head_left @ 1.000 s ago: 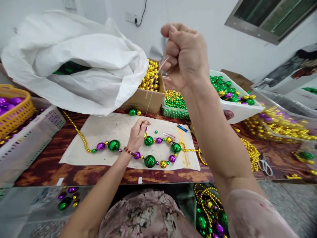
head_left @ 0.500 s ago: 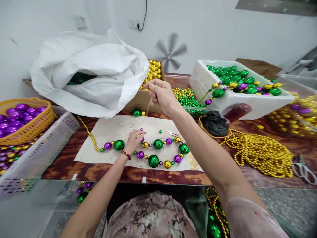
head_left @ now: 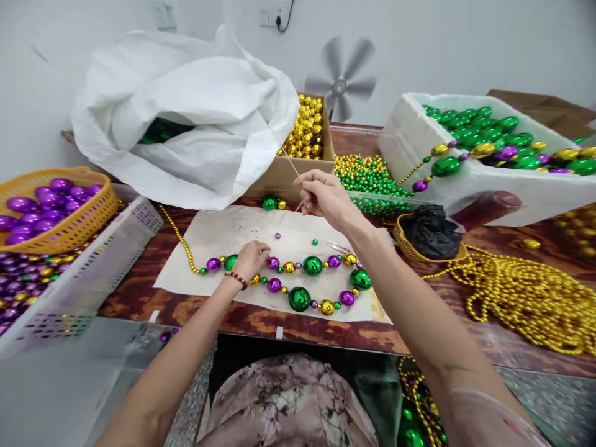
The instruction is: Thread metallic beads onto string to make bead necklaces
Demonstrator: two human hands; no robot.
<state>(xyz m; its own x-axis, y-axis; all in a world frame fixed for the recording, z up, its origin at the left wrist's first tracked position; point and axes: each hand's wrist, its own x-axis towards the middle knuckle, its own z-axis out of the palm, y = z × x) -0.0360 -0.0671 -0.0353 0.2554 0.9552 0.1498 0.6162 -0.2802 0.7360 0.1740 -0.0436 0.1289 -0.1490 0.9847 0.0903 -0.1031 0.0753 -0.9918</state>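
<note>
My right hand (head_left: 321, 197) is raised above the cloth, its fingers pinching a thin, straight, needle-like strand (head_left: 285, 152) that points up and left. A short piece of it also shows below the fingers. Low over the white cloth (head_left: 195, 230), my left hand (head_left: 251, 259) has its fingers pressed together at the bead necklace (head_left: 299, 299); what they pinch is hidden. The necklace lies in a loop of green, purple and gold balls. A small purple bead (head_left: 278, 236) and a small green bead (head_left: 315, 242) lie loose behind it, near small snips (head_left: 339, 247).
At the left stand a yellow basket (head_left: 100, 214) of purple beads and a white crate (head_left: 125, 239). A white sack (head_left: 195, 87), a box of gold beads (head_left: 279, 177) and a foam box (head_left: 405, 133) line the back. Gold bead strands (head_left: 526, 298) heap at the right.
My right hand has come lower and nearer, and the thin strand now sticks up and left from its fingers. My left hand stays pinched at the necklace. The view has shifted slightly.
</note>
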